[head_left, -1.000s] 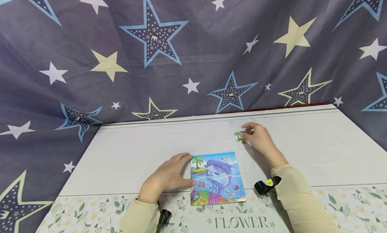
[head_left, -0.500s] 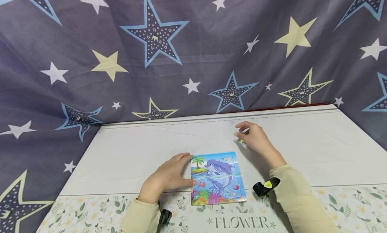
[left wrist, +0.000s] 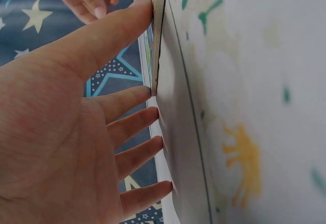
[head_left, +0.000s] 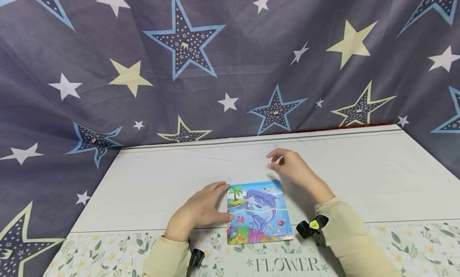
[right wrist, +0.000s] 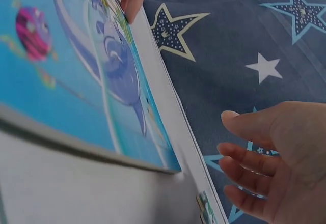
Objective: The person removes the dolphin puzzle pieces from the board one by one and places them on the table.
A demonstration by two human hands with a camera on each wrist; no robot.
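Now the straight-fingered left hand touches the square blue dolphin puzzle, lower centre, head view; the right hand, released, hovers near a small green-and-white piece, low in its wrist view.

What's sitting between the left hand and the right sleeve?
Head view: the dolphin puzzle, touching the left hand, then, past a narrow bare strip, the black camera at the right sleeve.
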